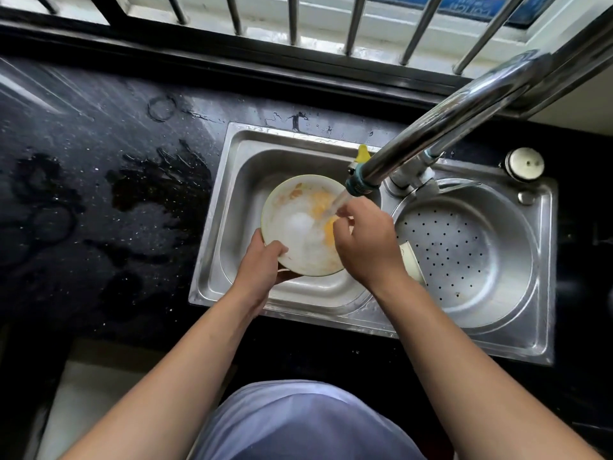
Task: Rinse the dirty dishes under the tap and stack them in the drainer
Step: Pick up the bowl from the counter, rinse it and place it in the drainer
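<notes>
A white plate [298, 224] with orange-yellow food smears is held over the left sink basin [252, 167]. My left hand [262, 263] grips its near left rim. My right hand [365, 240] lies on the plate's right side, fingers bent onto its surface under the running water. The chrome tap [431, 127] reaches in from the upper right, and its stream hits the plate's right half. The perforated steel drainer [464, 257] fills the right basin; a white dish edge [411, 260] shows at its left rim, partly behind my right wrist.
The black countertop [99, 194] to the left carries puddles and water rings. A round metal cap [525, 164] sits at the sink's far right corner. Window bars [292, 18] run along the back. The counter's front edge is close to my body.
</notes>
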A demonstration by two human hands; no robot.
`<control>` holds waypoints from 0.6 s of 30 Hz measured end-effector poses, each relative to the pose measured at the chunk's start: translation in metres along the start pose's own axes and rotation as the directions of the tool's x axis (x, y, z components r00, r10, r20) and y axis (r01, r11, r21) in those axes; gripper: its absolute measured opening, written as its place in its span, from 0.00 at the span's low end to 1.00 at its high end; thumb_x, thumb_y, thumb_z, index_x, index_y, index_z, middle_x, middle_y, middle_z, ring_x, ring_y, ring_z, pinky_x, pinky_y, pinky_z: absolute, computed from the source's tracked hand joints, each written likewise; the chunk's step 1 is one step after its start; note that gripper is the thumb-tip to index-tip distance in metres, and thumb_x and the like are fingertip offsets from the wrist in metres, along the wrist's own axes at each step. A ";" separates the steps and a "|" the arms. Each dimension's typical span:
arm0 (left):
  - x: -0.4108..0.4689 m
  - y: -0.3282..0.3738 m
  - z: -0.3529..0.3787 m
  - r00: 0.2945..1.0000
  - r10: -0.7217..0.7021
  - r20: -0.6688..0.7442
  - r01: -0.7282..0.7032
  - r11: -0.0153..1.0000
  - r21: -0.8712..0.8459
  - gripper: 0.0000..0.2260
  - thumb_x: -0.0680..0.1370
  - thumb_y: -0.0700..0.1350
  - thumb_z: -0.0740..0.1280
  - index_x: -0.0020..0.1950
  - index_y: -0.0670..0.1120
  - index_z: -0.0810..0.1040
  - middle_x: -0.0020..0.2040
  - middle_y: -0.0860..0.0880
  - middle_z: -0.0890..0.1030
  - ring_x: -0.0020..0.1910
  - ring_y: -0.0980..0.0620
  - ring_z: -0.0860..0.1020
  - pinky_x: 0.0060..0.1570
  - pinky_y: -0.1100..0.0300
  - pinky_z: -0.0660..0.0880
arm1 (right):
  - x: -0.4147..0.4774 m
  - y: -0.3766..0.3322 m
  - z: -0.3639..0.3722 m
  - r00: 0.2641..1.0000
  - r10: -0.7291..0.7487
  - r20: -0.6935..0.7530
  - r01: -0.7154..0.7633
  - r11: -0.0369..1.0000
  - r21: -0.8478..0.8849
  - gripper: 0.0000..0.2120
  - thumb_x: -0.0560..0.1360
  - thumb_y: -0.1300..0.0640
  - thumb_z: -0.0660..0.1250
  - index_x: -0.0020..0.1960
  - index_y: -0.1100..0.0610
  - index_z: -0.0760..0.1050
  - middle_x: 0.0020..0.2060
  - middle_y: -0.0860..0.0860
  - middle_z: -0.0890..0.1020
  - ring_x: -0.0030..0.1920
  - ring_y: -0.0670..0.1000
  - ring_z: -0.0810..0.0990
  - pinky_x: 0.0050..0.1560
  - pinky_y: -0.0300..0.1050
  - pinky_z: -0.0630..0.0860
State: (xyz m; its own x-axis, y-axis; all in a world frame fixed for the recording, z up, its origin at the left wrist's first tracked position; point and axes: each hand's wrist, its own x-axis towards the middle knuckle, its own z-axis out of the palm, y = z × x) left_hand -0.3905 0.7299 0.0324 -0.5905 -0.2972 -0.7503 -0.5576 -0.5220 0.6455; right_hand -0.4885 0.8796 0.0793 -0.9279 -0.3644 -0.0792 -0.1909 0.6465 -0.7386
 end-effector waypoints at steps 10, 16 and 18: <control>0.003 -0.014 -0.004 1.000 -0.003 0.020 0.002 0.997 0.081 0.13 0.76 0.41 0.65 0.60 0.45 0.73 0.50 0.42 0.85 0.40 0.48 0.85 0.39 0.52 0.83 | -0.007 -0.014 0.042 0.756 0.031 0.654 0.106 0.980 -0.169 0.10 0.75 0.58 0.62 0.53 0.58 0.79 0.54 0.56 0.78 0.54 0.60 0.79 0.55 0.55 0.77; 0.009 -0.020 -0.008 0.999 0.005 0.049 -0.014 0.986 0.168 0.17 0.70 0.41 0.65 0.58 0.49 0.73 0.49 0.43 0.83 0.42 0.47 0.83 0.44 0.52 0.85 | 0.028 0.016 0.037 0.875 0.286 0.391 -0.073 0.876 -0.477 0.15 0.77 0.62 0.59 0.62 0.60 0.74 0.59 0.60 0.78 0.58 0.62 0.78 0.56 0.52 0.76; 0.011 -0.023 -0.004 0.999 0.003 0.044 -0.010 0.988 0.155 0.16 0.71 0.42 0.66 0.58 0.46 0.74 0.48 0.42 0.84 0.41 0.47 0.86 0.45 0.50 0.85 | 0.032 0.001 0.049 0.882 0.102 0.461 0.018 0.968 -0.249 0.12 0.77 0.62 0.61 0.59 0.57 0.75 0.55 0.58 0.80 0.52 0.58 0.78 0.52 0.51 0.75</control>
State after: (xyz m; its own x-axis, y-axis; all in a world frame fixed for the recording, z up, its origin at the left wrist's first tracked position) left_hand -0.3817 0.7352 0.0088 -0.6174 -0.2631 -0.7414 -0.6355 -0.3886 0.6672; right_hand -0.5029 0.8359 0.0436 -0.6901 -0.5638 -0.4537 -0.2814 0.7866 -0.5496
